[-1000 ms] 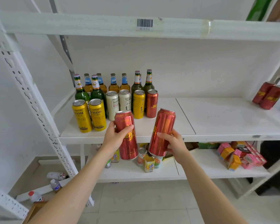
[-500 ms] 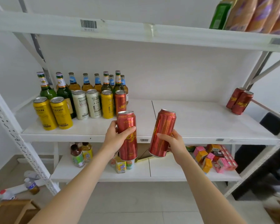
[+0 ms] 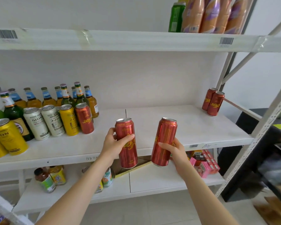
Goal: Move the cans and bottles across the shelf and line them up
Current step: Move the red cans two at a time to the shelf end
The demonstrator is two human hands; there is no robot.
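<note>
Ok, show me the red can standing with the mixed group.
The red can right of the yellow can, on the shelf's left; two others are held, two stand far right.

I read "SIDR" on the white can (image 3: 36, 123). Left of it, a yellow can (image 3: 9, 138) shows "RON". Other labels blur for me.

Bare left hand (image 3: 114, 144) — bare right hand (image 3: 175, 151).

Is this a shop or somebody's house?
Most likely a shop or stockroom, not a house: white metal shelving with barcode labels on its edges, holding many bottles and drink cans grouped by kind.
</note>
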